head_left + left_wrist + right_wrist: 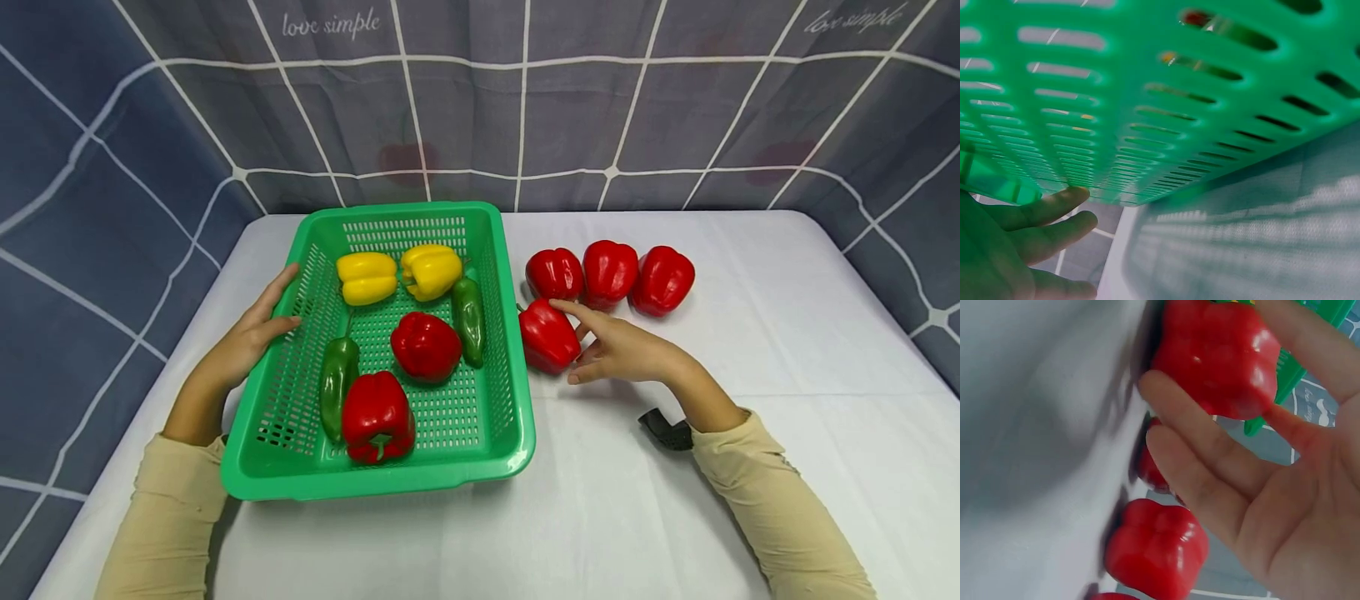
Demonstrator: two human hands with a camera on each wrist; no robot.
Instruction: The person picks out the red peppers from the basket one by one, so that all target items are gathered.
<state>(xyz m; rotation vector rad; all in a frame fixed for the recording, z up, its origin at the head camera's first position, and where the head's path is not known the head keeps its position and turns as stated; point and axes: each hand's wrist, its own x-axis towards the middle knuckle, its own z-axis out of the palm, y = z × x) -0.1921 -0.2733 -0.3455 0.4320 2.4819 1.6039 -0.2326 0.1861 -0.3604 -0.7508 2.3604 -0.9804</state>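
A green slotted basket [487,471] stands on the table, holding two yellow bell peppers [367,278], two green chili peppers [339,383] and two red bell peppers [426,346]. My left hand [247,337] rests at its left rim, thumb and index fingertips over the edge. In the left wrist view, nearly straight fingers [1054,240] lie outside the slotted wall. Beside the basket's right wall is another red bell pepper [548,337]. My right hand [622,346] touches it with spread, mostly straight fingers [1200,469]; some fingertips stand apart from it.
Several more red bell peppers [663,281] sit in a row behind my right hand, on the white tablecloth [810,350]. A black strap [666,430] is by the right sleeve. Grey checked curtains [570,108] enclose the table's back and sides.
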